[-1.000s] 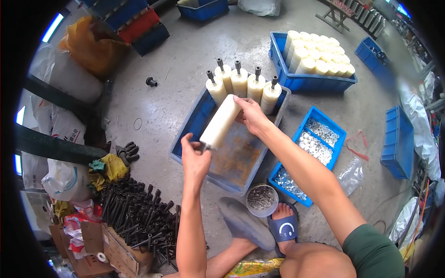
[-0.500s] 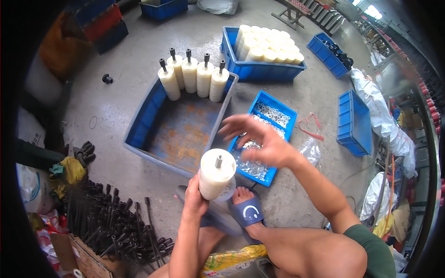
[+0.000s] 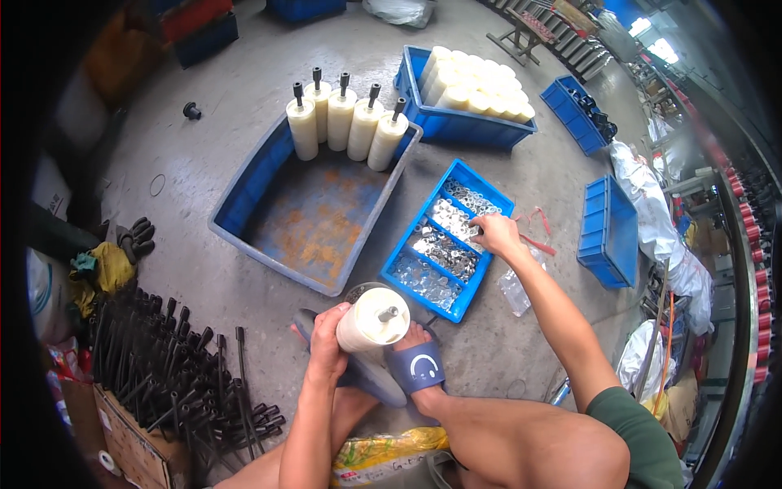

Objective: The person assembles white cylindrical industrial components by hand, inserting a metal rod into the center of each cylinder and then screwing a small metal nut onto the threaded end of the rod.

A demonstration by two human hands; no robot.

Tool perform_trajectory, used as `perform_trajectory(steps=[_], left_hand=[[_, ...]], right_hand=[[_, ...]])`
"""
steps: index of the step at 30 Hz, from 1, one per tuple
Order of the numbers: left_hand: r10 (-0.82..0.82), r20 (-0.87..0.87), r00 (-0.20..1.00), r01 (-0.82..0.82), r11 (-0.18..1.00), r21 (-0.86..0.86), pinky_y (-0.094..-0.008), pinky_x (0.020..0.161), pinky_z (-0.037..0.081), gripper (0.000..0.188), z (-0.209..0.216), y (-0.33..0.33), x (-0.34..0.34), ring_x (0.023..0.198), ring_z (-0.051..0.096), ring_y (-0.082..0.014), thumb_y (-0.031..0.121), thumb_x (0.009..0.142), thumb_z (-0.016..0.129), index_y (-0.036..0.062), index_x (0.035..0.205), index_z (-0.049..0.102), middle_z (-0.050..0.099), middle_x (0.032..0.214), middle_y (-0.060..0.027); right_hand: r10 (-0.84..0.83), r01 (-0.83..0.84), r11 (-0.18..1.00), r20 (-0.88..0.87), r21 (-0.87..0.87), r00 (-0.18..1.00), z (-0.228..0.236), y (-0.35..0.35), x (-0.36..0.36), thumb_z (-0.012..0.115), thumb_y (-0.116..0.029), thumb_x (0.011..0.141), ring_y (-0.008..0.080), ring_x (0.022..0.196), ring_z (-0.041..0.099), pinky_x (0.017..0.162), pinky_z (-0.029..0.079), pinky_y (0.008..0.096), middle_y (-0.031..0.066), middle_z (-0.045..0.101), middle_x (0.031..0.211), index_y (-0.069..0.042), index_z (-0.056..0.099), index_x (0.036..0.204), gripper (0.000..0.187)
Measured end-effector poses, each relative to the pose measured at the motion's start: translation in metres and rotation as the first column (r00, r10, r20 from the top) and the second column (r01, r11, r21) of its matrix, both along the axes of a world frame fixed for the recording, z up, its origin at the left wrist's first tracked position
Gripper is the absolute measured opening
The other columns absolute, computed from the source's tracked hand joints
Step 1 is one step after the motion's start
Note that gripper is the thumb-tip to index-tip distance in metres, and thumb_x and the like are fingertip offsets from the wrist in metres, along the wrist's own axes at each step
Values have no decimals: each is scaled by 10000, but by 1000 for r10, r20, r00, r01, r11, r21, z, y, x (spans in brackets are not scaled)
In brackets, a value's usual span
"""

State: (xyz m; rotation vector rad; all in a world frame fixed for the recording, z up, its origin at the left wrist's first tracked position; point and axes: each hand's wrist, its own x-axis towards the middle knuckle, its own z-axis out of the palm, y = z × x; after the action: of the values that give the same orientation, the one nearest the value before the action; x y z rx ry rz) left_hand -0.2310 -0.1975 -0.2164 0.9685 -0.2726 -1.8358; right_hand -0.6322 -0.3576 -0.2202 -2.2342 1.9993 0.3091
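Observation:
My left hand (image 3: 327, 342) is wrapped round a cream-white roller (image 3: 364, 328), held nearly upright above my sandals. A short metal shaft end (image 3: 388, 313) sticks out of its top. On the right, my right hand (image 3: 498, 235) reaches into a blue divided tray (image 3: 451, 313), its fingertips drawn together at a compartment of small metal washers (image 3: 452, 218). Whatever lies between those fingertips is too small to make out. Other compartments hold more washers, small dark metal parts and clear discs.
A large blue crate (image 3: 273, 262) ahead holds several rollers (image 3: 342, 121) with black shaft ends. Behind it another crate (image 3: 481, 130) is packed with plain rollers. Black rods (image 3: 175, 367) are heaped at my left. An upturned-looking blue bin (image 3: 607, 232) stands right of the tray.
My right hand has moved from above the roller rightward and down to the washers, its spread fingers drawing together. The roller in my left hand has shifted slightly and tilted.

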Motion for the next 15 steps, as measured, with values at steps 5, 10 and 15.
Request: perform_trajectory(steps=[5,10,15], left_hand=[[-22,16,1000,23,1000,-21,-286,781,523,301,5,0,-3,821,685,-168,229,975,552,-22,964,717,730,908,-92],[-44,49,998,44,999,6,-288,783,515,316,4,-2,-7,814,676,-161,237,976,550,-28,954,720,729,890,-91],[-98,109,989,101,995,-21,-297,772,533,318,-5,-4,-10,821,695,-179,249,974,557,-23,981,722,739,921,-109]], right_hand=[[55,-50,996,-53,78,997,-2,-12,6,790,-305,767,273,937,711,794,567,418,51,749,981,-211,767,1040,290],[131,-127,989,63,-76,989,5,-5,4,754,-246,773,267,914,709,768,569,420,47,731,936,-201,768,978,210],[194,-85,975,591,-208,783,97,39,61,802,-168,761,188,705,674,608,524,311,59,698,846,-92,747,945,206]])
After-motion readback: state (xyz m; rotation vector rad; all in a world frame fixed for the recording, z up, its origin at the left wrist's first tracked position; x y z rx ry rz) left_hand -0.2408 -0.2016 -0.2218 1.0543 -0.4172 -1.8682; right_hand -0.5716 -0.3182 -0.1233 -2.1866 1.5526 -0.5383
